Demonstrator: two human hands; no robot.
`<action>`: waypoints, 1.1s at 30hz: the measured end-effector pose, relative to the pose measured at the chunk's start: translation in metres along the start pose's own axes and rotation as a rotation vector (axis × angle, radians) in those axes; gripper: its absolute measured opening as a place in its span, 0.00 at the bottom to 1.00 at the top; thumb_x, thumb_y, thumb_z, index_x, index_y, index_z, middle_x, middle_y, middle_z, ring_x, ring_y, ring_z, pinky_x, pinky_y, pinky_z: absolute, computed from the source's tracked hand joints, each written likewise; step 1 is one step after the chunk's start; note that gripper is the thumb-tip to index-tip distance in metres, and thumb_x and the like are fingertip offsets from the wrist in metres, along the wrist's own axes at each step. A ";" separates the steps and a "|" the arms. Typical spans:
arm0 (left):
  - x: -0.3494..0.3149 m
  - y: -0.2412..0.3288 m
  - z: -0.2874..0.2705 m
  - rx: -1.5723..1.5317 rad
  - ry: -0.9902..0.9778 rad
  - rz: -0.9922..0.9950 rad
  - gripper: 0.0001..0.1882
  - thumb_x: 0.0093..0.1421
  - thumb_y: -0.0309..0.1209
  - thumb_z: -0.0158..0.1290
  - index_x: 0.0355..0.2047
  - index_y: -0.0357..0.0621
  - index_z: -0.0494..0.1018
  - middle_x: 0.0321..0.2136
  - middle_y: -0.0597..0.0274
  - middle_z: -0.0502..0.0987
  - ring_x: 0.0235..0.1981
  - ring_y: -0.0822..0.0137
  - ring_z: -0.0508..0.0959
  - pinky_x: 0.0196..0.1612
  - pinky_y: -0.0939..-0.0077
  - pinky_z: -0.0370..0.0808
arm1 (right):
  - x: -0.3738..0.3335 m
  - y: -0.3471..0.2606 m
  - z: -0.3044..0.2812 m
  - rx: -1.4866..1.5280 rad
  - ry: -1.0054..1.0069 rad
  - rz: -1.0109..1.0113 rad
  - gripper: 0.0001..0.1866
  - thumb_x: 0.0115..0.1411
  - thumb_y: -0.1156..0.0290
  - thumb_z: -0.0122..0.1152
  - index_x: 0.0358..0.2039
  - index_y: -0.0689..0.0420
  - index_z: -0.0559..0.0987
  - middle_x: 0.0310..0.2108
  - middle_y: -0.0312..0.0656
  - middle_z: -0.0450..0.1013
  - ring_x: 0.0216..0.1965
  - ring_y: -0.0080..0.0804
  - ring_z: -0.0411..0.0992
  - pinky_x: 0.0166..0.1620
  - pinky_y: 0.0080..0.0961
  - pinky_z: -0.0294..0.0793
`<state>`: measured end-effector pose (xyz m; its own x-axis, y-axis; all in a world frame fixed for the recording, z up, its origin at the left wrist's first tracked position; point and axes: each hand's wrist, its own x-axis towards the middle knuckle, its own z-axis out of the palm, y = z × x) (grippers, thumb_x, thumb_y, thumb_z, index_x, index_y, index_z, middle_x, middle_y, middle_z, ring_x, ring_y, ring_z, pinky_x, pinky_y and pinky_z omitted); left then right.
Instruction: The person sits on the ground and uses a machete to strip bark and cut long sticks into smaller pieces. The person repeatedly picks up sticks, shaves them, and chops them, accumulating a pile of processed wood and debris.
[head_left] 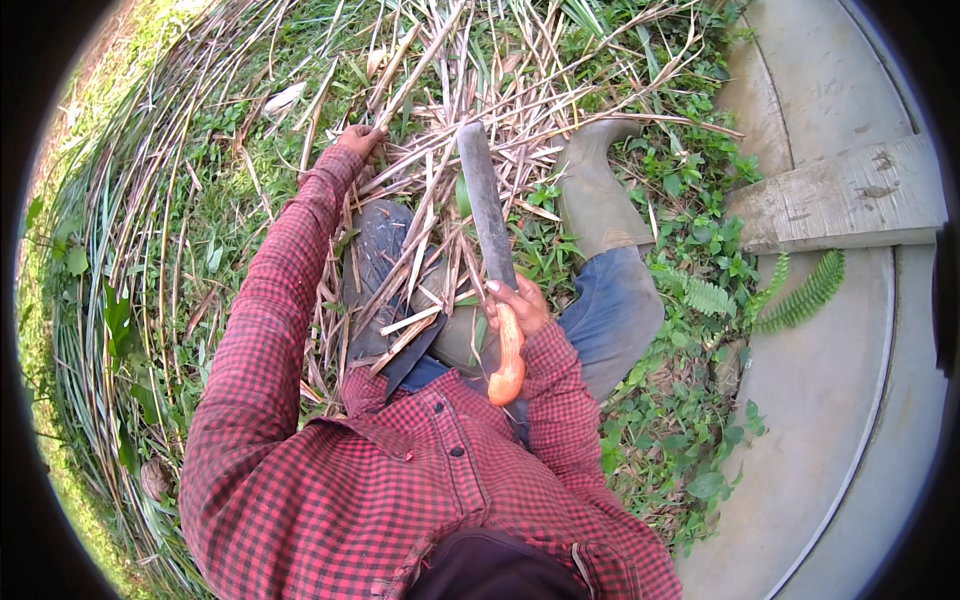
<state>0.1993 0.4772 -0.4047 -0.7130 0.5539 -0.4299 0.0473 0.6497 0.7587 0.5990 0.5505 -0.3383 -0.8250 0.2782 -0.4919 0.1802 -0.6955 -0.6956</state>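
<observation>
My right hand is wrapped round the orange handle of a machete, in front of my chest. Its long grey blade points up and away, over the pile of cut stalks. Farther out to the left, my left hand is closed on a dry stalk that runs away from me; the fingertips are partly hidden. Short cut pieces of dry stalk lie heaped between my legs and across my left thigh.
My legs are bent, with a tall rubber boot on the right one. Long green and brown stalks curve along the left. At right, beyond leafy plants and a fern, are a curved concrete surface and a wooden plank.
</observation>
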 end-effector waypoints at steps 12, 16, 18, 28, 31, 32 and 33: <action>-0.011 0.017 0.006 -0.926 -0.559 -0.273 0.14 0.62 0.40 0.36 0.31 0.44 0.65 0.16 0.70 0.65 0.10 0.80 0.62 0.09 0.88 0.61 | 0.007 0.004 -0.006 -0.003 0.010 0.017 0.12 0.53 0.67 0.57 0.34 0.59 0.69 0.18 0.36 0.65 0.16 0.21 0.64 0.16 0.16 0.65; 0.002 -0.003 0.028 -1.010 -0.532 -0.415 0.14 0.61 0.38 0.38 0.28 0.40 0.62 0.18 0.66 0.65 0.13 0.78 0.64 0.11 0.86 0.63 | 0.006 0.003 -0.003 -0.021 0.024 -0.008 0.11 0.53 0.67 0.56 0.31 0.59 0.68 0.15 0.37 0.65 0.13 0.22 0.63 0.16 0.16 0.62; 0.009 -0.013 0.042 -1.069 -0.468 -0.454 0.12 0.61 0.38 0.38 0.31 0.41 0.61 0.18 0.64 0.67 0.12 0.72 0.65 0.12 0.82 0.66 | 0.005 0.001 -0.003 -0.038 0.031 -0.011 0.11 0.53 0.67 0.57 0.31 0.59 0.68 0.15 0.37 0.65 0.13 0.22 0.63 0.16 0.16 0.62; -0.042 -0.018 0.017 -1.235 0.392 -0.120 0.11 0.59 0.40 0.40 0.29 0.47 0.60 0.12 0.71 0.58 0.07 0.74 0.55 0.08 0.78 0.48 | 0.009 0.004 -0.004 -0.018 0.038 -0.001 0.10 0.53 0.68 0.57 0.31 0.59 0.68 0.15 0.37 0.65 0.12 0.21 0.63 0.14 0.16 0.63; -0.081 -0.021 -0.002 -1.252 0.286 -0.038 0.09 0.60 0.37 0.39 0.27 0.48 0.60 0.10 0.72 0.56 0.06 0.76 0.53 0.07 0.80 0.47 | 0.008 0.006 -0.006 0.003 0.034 0.027 0.11 0.52 0.70 0.58 0.34 0.60 0.70 0.18 0.36 0.65 0.16 0.20 0.64 0.15 0.15 0.64; -0.096 -0.021 -0.009 -1.259 0.254 0.006 0.09 0.61 0.37 0.38 0.27 0.48 0.60 0.10 0.73 0.56 0.06 0.77 0.52 0.07 0.81 0.46 | 0.008 0.007 -0.008 0.015 0.028 0.031 0.12 0.51 0.70 0.59 0.35 0.60 0.70 0.20 0.35 0.65 0.18 0.19 0.65 0.16 0.14 0.65; -0.121 -0.008 -0.018 -1.199 0.236 0.050 0.09 0.61 0.37 0.38 0.27 0.48 0.60 0.10 0.74 0.55 0.05 0.78 0.51 0.06 0.84 0.46 | 0.008 0.008 -0.009 0.006 0.039 0.035 0.13 0.51 0.69 0.59 0.35 0.60 0.70 0.19 0.35 0.65 0.17 0.19 0.65 0.16 0.14 0.65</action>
<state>0.2729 0.3958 -0.3501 -0.8442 0.3754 -0.3826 -0.5074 -0.3300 0.7960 0.5982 0.5530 -0.3525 -0.7964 0.2793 -0.5363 0.2053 -0.7094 -0.6743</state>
